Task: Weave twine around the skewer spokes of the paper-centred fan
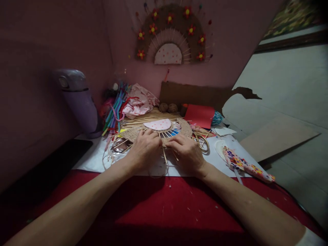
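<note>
Curling inward, the left hand [147,147] had its fingers bent closed on the near edge of a twine-woven half-ring [185,128], although its fingertips were mostly hidden. The right hand [188,150] pinched the same band just beside it, its fingers bent and nearly closed, with only a small space between the two hands. The half-ring lay over a white sheet [224,171], its curve towards the person; thin, straight sticks [165,155] spread out from a pale, red-dotted half-disc [158,125] at its middle. The band looked coarse and tightly wound, while the half-disc looked smooth and flat.

Beyond it stretched a layer of slender, straw-coloured sticks [137,119], with crumpled dotted fabric [139,100] and fuzzy coloured stems [119,107] to the left. Two round balls of brown twine [167,108] sat near a flat red sheet [199,115]. Red cloth [166,201] covered the front of the tabletop. On the pink wall hung a brown half-ring [168,32] (studded with red, yellow-centred flowers), with another dotted half-disc [168,54] below its arch.
</note>
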Available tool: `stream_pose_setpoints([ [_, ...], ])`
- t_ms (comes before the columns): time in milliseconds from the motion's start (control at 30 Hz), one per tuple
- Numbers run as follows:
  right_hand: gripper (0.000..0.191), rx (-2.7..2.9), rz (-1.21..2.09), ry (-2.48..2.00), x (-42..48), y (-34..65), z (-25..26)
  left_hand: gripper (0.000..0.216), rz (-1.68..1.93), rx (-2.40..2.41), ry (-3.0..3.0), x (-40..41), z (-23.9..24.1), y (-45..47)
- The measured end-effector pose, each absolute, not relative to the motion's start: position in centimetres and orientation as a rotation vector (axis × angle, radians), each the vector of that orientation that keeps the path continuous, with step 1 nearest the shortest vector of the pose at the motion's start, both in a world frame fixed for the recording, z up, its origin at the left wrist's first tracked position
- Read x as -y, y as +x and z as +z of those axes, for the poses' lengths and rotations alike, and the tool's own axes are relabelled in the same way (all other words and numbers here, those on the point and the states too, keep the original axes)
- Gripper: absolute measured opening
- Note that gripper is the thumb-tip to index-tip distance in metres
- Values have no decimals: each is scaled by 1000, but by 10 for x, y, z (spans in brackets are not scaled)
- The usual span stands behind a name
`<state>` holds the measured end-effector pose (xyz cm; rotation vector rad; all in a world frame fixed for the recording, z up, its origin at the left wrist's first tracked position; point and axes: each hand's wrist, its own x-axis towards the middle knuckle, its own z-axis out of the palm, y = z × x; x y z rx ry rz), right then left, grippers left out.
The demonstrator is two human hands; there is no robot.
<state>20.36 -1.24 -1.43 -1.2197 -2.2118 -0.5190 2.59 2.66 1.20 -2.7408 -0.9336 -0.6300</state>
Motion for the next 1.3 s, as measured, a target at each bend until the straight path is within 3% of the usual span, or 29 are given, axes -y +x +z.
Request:
stream_pose_setpoints([
  [667,21,2133,-667,-1183,14,200,-17,20,-648,816,-2784,-18,20,25],
  [1300,22,2084,-614,-1186,18,197,-16,11,-688,938,-2798,-16,20,22],
])
